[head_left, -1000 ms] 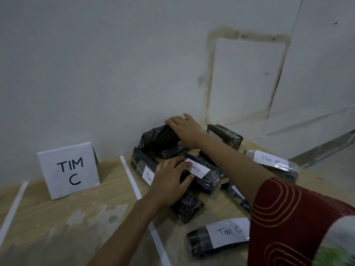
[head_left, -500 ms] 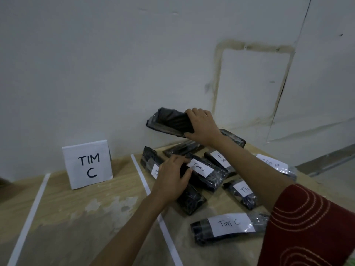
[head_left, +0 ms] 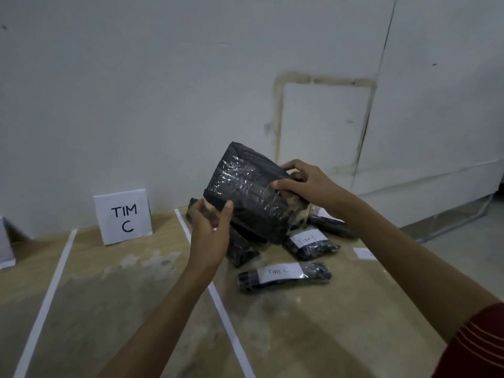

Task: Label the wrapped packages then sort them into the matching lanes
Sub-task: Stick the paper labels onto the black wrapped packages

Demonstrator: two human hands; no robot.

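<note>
**A:** How far along is it?

**B:** Labelling is partly done. At centre right, a labelled package (head_left: 283, 276) and its neighbour (head_left: 311, 242) lie on the tabletop (head_left: 341, 331) with "TIM C" slips. The lane by the TIM C sign (head_left: 122, 216), left of centre, shows none, so I'd say sorting hasn't started. The lifted package (head_left: 251, 197) shows no label on this face.

**A:** And the hands?

**B:** The left hand (head_left: 210, 236) curls round its lower corner and the right hand (head_left: 308, 184) pinches its right edge. Half a second ago the left rested on the pile.
</note>
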